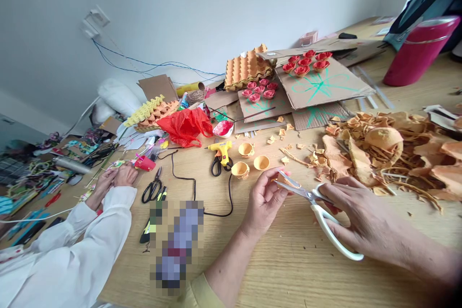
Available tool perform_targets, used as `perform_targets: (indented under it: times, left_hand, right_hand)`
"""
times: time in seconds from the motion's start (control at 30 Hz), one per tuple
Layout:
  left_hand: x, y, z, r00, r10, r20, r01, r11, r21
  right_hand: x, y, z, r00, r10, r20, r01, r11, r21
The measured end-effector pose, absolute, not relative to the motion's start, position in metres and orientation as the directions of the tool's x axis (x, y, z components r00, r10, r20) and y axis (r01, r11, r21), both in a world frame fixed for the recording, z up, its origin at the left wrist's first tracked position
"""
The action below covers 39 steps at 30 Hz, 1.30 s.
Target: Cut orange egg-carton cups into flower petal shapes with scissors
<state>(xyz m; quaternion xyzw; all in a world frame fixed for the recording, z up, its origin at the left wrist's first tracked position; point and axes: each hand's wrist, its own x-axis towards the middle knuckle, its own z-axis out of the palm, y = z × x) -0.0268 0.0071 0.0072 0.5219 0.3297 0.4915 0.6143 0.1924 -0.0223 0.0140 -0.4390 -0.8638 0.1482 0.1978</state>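
My left hand [265,202] pinches a small piece of orange egg carton [288,180] between thumb and fingers. In my right hand [364,219] is a pair of scissors [323,211] with white handles, its blades parted around the piece. Three trimmed egg-carton cups [262,162] stand on the table just beyond my left hand. To the right of the scissors lies a heap of torn orange carton scraps [364,149], with smaller bits scattered beside it.
A yellow glue gun [221,151] with a black cord lies left of the cups. Red paper flowers [305,62] sit on cardboard sheets [325,84] behind. A pink bottle [420,50] stands at right. At left, a co-worker's hands [122,175] work near black-handled scissors [152,190].
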Motion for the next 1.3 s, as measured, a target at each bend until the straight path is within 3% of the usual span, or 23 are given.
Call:
perform_targets:
  times: [0.23,0.5,0.73,1.0,1.3]
  left_hand:
    - [-0.026,0.006,0.010,0.291,0.947,0.135,-0.305,-0.041,0.951]
    - [-0.026,0.006,0.011,0.240,0.957,0.164,-0.332,-0.078,0.940]
    - [-0.026,0.007,0.007,0.285,0.956,0.073,-0.419,0.055,0.906]
    - [-0.026,0.008,0.005,0.283,0.955,0.085,-0.296,0.003,0.955]
    - [-0.026,0.007,0.004,0.278,0.951,0.138,-0.294,-0.053,0.954]
  right_hand:
    - [0.196,-0.023,0.008,-0.552,0.808,0.204,0.698,0.582,-0.416]
    - [0.196,-0.024,0.006,-0.558,0.776,0.294,0.689,0.631,-0.356]
    - [0.195,-0.022,0.010,-0.552,0.786,0.277,0.701,0.618,-0.356]
    - [0.194,-0.020,0.015,-0.516,0.815,0.265,0.719,0.580,-0.383]
    - [0.190,-0.022,0.017,-0.507,0.825,0.249,0.715,0.565,-0.413]
